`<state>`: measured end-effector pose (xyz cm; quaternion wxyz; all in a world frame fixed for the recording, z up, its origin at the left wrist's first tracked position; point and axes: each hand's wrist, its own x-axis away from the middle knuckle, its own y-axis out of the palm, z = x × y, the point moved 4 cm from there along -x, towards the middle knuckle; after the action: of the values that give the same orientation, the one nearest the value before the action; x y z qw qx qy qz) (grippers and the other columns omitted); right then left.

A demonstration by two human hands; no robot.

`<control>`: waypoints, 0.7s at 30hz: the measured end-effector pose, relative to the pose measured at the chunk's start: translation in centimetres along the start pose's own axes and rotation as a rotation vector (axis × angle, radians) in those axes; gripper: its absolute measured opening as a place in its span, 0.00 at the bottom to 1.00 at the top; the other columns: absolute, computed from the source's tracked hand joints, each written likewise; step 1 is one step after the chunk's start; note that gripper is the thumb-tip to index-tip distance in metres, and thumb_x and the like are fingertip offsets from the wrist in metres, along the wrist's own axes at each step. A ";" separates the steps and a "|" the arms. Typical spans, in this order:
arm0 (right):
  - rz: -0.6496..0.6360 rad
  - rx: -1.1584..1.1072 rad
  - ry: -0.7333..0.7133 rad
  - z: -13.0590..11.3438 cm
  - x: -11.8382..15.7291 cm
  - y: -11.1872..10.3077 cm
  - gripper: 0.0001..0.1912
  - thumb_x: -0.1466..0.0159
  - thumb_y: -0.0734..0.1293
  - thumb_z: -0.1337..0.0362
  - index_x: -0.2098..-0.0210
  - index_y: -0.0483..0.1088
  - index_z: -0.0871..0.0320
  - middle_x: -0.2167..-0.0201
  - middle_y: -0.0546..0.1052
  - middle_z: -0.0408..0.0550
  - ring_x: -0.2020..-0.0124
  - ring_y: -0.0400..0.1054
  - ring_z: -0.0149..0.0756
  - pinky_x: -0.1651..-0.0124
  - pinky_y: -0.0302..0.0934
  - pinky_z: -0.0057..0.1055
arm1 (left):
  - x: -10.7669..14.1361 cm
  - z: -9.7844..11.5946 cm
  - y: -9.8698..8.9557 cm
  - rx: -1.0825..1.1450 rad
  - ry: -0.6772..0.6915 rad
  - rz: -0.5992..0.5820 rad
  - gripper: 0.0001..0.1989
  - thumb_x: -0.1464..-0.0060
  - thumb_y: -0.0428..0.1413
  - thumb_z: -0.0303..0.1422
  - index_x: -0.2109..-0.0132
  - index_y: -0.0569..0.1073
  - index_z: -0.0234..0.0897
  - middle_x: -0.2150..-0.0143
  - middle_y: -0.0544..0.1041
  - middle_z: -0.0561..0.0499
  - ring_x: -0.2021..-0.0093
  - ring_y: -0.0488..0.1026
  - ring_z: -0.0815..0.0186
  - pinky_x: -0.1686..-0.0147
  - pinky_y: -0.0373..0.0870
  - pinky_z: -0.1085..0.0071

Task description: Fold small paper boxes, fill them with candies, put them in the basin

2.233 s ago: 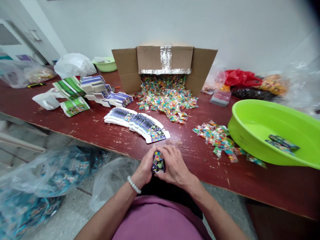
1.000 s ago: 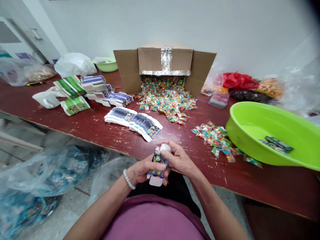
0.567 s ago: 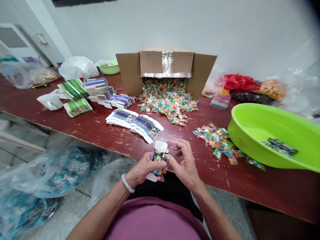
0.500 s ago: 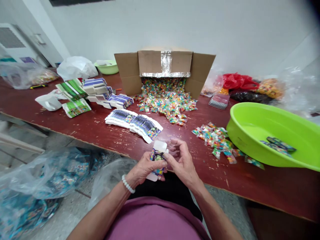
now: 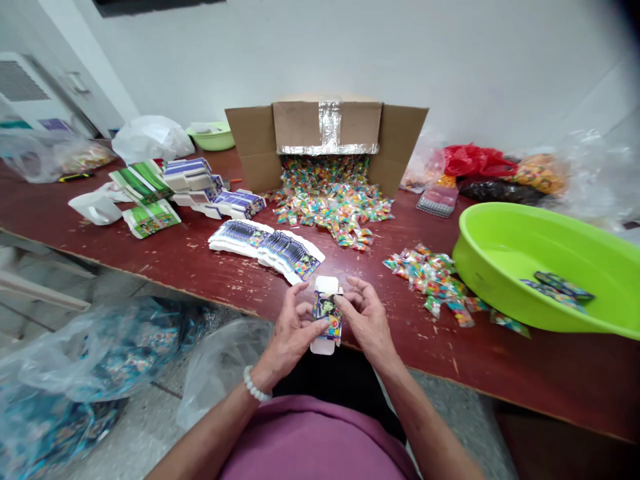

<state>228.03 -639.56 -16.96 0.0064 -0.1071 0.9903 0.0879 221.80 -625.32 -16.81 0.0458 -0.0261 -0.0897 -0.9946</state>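
Observation:
A small printed carton (image 5: 328, 312) with white flaps at its top and bottom is held upright at the table's front edge. My left hand (image 5: 293, 328) grips its left side, thumb on the printed face. On the other side my right hand (image 5: 366, 319) holds the upper right edge between thumb and fingers. Just beyond lies a fanned row of flat cartons (image 5: 267, 247). Wrapped candies (image 5: 333, 207) spill from an open cardboard box (image 5: 327, 127). A smaller candy pile (image 5: 430, 277) lies to the right of my hands.
The large green basin (image 5: 530, 267) at the right holds a few dark printed packs. Bundled cartons (image 5: 197, 180) and a white cup (image 5: 95, 208) stand at the left. Bags (image 5: 480, 161) lie at the back right. Plastic bags (image 5: 115, 347) lie on the floor at the left.
The carton has moved slightly up and right and now faces the camera more squarely. My left fingers have spread out from behind it.

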 end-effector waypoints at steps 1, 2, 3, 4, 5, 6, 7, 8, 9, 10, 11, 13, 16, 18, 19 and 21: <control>0.012 -0.041 0.001 0.3 0.1 0.2 0.27 0.43 0.73 0.58 0.46 0.65 0.54 0.67 0.78 0.42 0.65 0.73 0.35 0.59 0.66 0.31 | 0.1 0.1 0.2 0.010 0.016 0.009 0.38 0.47 0.64 0.33 0.36 0.52 0.49 0.59 0.78 0.53 0.68 0.77 0.68 0.66 0.73 0.71; 0.005 -0.072 0.000 0.5 0.3 0.5 0.26 0.42 0.73 0.59 0.47 0.65 0.54 0.65 0.78 0.43 0.63 0.73 0.35 0.58 0.66 0.31 | 0.2 0.2 0.3 0.022 0.035 0.010 0.38 0.46 0.63 0.32 0.35 0.52 0.50 0.55 0.77 0.51 0.65 0.77 0.67 0.64 0.74 0.71; -0.014 -0.092 -0.006 0.7 0.5 0.8 0.24 0.42 0.72 0.59 0.48 0.66 0.53 0.62 0.78 0.45 0.61 0.73 0.35 0.58 0.66 0.32 | 0.2 0.4 0.5 0.032 0.055 0.003 0.36 0.45 0.62 0.32 0.35 0.53 0.50 0.51 0.76 0.50 0.61 0.77 0.66 0.61 0.74 0.70; -0.034 -0.102 -0.016 0.8 0.7 1.1 0.21 0.41 0.71 0.58 0.49 0.68 0.54 0.60 0.78 0.46 0.60 0.73 0.36 0.57 0.66 0.32 | 0.2 0.6 0.6 0.036 0.073 -0.007 0.34 0.45 0.62 0.32 0.36 0.56 0.49 0.47 0.75 0.48 0.57 0.77 0.65 0.59 0.74 0.70; -0.052 -0.101 -0.027 0.9 0.8 1.3 0.19 0.40 0.70 0.58 0.50 0.69 0.54 0.59 0.78 0.47 0.60 0.72 0.36 0.57 0.66 0.31 | 0.1 0.7 0.6 0.033 0.083 -0.015 0.31 0.45 0.62 0.31 0.38 0.59 0.47 0.45 0.74 0.48 0.54 0.76 0.64 0.57 0.73 0.71; -0.063 -0.091 -0.038 1.0 0.9 1.4 0.18 0.39 0.69 0.58 0.51 0.70 0.54 0.59 0.78 0.47 0.60 0.72 0.36 0.57 0.65 0.31 | 0.0 0.8 0.6 0.026 0.081 -0.021 0.28 0.45 0.62 0.31 0.40 0.62 0.46 0.44 0.74 0.47 0.53 0.75 0.64 0.57 0.73 0.72; -0.070 -0.072 -0.047 1.1 0.8 1.4 0.16 0.39 0.69 0.58 0.52 0.70 0.54 0.60 0.77 0.46 0.61 0.71 0.35 0.58 0.65 0.31 | -0.1 0.9 0.6 0.017 0.065 -0.028 0.26 0.46 0.62 0.32 0.42 0.63 0.44 0.45 0.74 0.47 0.53 0.75 0.64 0.58 0.73 0.73; -0.077 -0.048 -0.053 1.1 0.7 1.3 0.15 0.39 0.69 0.58 0.54 0.71 0.54 0.61 0.77 0.46 0.62 0.71 0.35 0.59 0.64 0.30 | -0.2 0.9 0.6 0.011 0.038 -0.033 0.24 0.46 0.62 0.32 0.43 0.65 0.44 0.47 0.75 0.48 0.55 0.75 0.65 0.60 0.73 0.74; -0.084 -0.022 -0.059 1.1 0.5 1.1 0.13 0.38 0.69 0.57 0.56 0.71 0.55 0.62 0.76 0.45 0.63 0.70 0.34 0.59 0.64 0.29 | -0.2 0.9 0.6 0.009 0.002 -0.037 0.23 0.46 0.62 0.34 0.45 0.66 0.43 0.50 0.76 0.48 0.57 0.75 0.66 0.62 0.73 0.74; -0.093 0.006 -0.062 1.1 0.3 0.8 0.11 0.38 0.69 0.57 0.58 0.72 0.55 0.64 0.76 0.44 0.64 0.69 0.33 0.60 0.63 0.29 | -0.2 0.9 0.6 0.012 -0.036 -0.035 0.22 0.46 0.62 0.35 0.46 0.67 0.43 0.52 0.77 0.49 0.60 0.75 0.66 0.64 0.73 0.74; -0.103 0.033 -0.063 1.1 0.0 0.6 0.10 0.38 0.69 0.56 0.61 0.72 0.56 0.66 0.75 0.44 0.66 0.68 0.33 0.61 0.62 0.28 | -0.1 1.0 0.6 0.023 -0.070 -0.030 0.21 0.46 0.62 0.37 0.47 0.68 0.42 0.54 0.77 0.49 0.62 0.75 0.67 0.66 0.73 0.74; -0.129 0.082 -0.059 0.8 -0.5 0.0 0.11 0.39 0.69 0.55 0.66 0.71 0.57 0.70 0.74 0.43 0.68 0.66 0.32 0.64 0.60 0.28 | 0.0 1.0 0.7 0.051 -0.110 -0.016 0.21 0.48 0.63 0.39 0.49 0.69 0.42 0.57 0.77 0.51 0.64 0.75 0.67 0.68 0.73 0.74; -0.191 0.154 -0.046 0.2 -1.2 -0.5 0.14 0.40 0.69 0.53 0.71 0.72 0.58 0.73 0.73 0.42 0.71 0.64 0.32 0.65 0.58 0.28 | 0.1 1.0 0.9 0.075 -0.127 0.003 0.20 0.49 0.64 0.40 0.51 0.69 0.41 0.59 0.76 0.52 0.65 0.74 0.68 0.70 0.73 0.74; -0.230 0.196 -0.033 -0.2 -1.4 -0.6 0.14 0.39 0.69 0.53 0.71 0.72 0.58 0.73 0.73 0.43 0.71 0.64 0.32 0.65 0.58 0.28 | 0.1 0.9 0.9 0.072 -0.144 0.005 0.19 0.49 0.64 0.40 0.52 0.69 0.41 0.60 0.76 0.53 0.67 0.73 0.68 0.71 0.73 0.74; -0.250 0.215 -0.027 -0.3 -1.5 -0.6 0.15 0.39 0.68 0.53 0.71 0.73 0.58 0.73 0.73 0.43 0.71 0.64 0.32 0.65 0.57 0.28 | 0.1 0.8 0.9 0.070 -0.152 0.005 0.19 0.49 0.64 0.40 0.52 0.69 0.41 0.60 0.76 0.53 0.67 0.73 0.68 0.72 0.72 0.74; -0.289 0.237 -0.025 -0.4 -1.5 -0.4 0.15 0.37 0.66 0.53 0.70 0.73 0.59 0.73 0.72 0.42 0.71 0.63 0.31 0.65 0.56 0.28 | 0.1 0.7 0.8 0.068 -0.154 0.003 0.20 0.49 0.64 0.40 0.52 0.69 0.41 0.61 0.76 0.53 0.67 0.73 0.69 0.71 0.72 0.75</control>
<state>229.59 -639.72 -16.60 0.0438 -0.2458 0.9679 -0.0298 221.86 -625.99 -15.94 0.0410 -0.1013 -0.1264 -0.9859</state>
